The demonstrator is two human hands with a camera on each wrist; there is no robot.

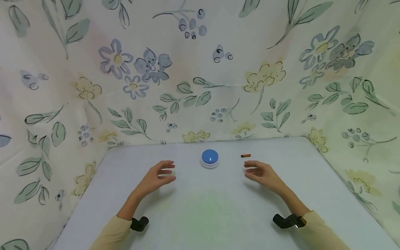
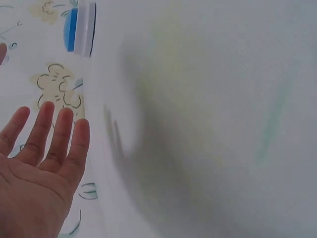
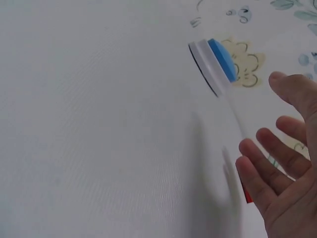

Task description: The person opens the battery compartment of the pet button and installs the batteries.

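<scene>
A round push button with a blue dome and a white base sits toward the back of the white table. My left hand hovers to its left, holding nothing, fingers loosely bent and apart; the left wrist view shows its bare palm. On the other side, my right hand is also raised above the table, relaxed and holding nothing. Just beyond its fingertips lies a small orange-red stick with a black end, too small to name. In the right wrist view the fingers partly hide that stick.
The white table ends at a back edge just behind the button. Floral cloth hangs behind it and along both sides. Each wrist wears a black camera near the sleeve cuff.
</scene>
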